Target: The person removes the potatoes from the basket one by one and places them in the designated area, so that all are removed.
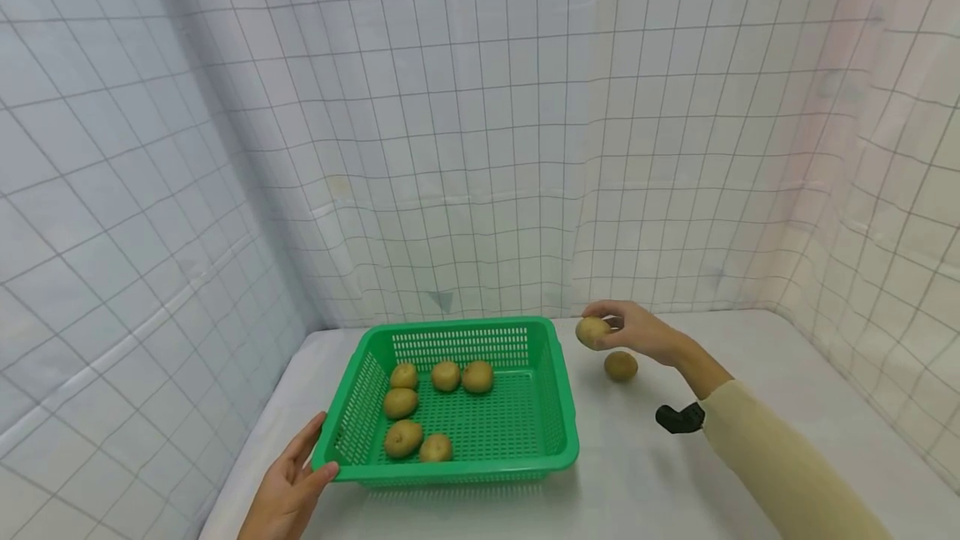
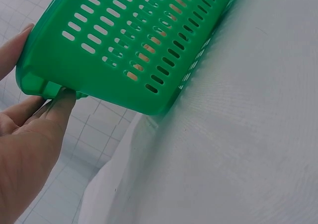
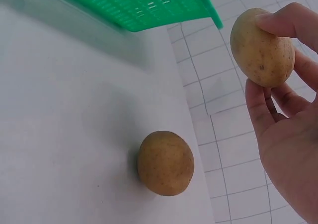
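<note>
The right hand (image 1: 645,332) pinches a smooth, oval potato (image 1: 592,332) in its fingertips, raised just beside the basket's far right corner, long axis roughly level. The left hand (image 1: 288,486) grips the perforated green plastic basket (image 1: 558,432) at its near left corner.

The right hand (image 3: 285,134) is pinching a potato (image 3: 262,47) between its thumb and fingertips, lifting it clear of the white table (image 3: 64,134). Below the held one and to its left, a second potato (image 3: 165,162) is lying on the table. Farther up and left of the grip, a green basket (image 3: 144,5) is showing one corner.
</note>
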The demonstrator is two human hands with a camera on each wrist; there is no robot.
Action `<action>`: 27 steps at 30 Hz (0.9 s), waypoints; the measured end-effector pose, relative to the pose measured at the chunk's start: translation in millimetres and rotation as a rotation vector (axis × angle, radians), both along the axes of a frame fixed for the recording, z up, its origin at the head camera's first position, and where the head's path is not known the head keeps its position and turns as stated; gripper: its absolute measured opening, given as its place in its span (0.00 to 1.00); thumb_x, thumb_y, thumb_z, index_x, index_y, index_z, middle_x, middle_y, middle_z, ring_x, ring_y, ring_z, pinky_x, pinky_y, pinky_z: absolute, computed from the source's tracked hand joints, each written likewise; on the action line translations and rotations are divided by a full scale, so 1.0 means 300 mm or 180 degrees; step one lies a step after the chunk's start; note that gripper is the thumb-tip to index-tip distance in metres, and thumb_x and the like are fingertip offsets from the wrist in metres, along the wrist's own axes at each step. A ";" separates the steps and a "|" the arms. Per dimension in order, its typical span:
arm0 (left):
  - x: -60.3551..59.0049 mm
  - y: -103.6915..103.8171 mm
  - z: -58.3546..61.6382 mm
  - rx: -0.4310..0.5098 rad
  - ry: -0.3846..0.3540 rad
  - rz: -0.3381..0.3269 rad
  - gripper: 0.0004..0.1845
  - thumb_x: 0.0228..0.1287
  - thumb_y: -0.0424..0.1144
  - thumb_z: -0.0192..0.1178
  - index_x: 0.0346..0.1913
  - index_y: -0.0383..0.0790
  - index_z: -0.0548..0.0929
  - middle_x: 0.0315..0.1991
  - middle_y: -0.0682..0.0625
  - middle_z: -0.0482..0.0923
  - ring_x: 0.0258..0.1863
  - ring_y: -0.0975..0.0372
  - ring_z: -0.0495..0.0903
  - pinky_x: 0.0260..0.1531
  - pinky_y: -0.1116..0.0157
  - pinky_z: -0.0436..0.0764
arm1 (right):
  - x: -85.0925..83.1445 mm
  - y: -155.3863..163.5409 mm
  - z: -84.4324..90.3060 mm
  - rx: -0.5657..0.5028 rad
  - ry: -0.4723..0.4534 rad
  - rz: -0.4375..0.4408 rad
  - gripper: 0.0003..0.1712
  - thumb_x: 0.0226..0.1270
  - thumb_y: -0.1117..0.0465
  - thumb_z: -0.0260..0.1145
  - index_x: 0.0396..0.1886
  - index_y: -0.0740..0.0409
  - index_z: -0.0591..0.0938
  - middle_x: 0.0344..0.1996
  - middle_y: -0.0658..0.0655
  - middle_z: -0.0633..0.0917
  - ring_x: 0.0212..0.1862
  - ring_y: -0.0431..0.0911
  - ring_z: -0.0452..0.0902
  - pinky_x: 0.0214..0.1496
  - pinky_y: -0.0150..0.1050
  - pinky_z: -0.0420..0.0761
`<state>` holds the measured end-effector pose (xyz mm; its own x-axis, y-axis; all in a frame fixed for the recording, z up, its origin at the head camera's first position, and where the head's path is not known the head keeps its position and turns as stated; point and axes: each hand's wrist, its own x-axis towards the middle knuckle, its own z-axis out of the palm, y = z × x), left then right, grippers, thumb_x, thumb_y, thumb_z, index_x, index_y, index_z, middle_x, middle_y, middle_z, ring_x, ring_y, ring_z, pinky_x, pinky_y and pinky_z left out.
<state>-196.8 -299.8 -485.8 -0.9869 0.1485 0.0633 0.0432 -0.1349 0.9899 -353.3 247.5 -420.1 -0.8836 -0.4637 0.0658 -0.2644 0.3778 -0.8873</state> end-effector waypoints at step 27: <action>0.004 -0.005 0.000 0.0046 0.0117 -0.0064 0.45 0.77 0.24 0.55 0.81 0.27 0.34 0.80 0.30 0.26 0.62 0.78 0.71 0.59 0.72 0.76 | 0.033 0.226 -0.099 0.0121 -0.0111 -0.0559 0.32 0.65 0.64 0.73 0.68 0.66 0.75 0.63 0.64 0.76 0.62 0.60 0.73 0.61 0.52 0.74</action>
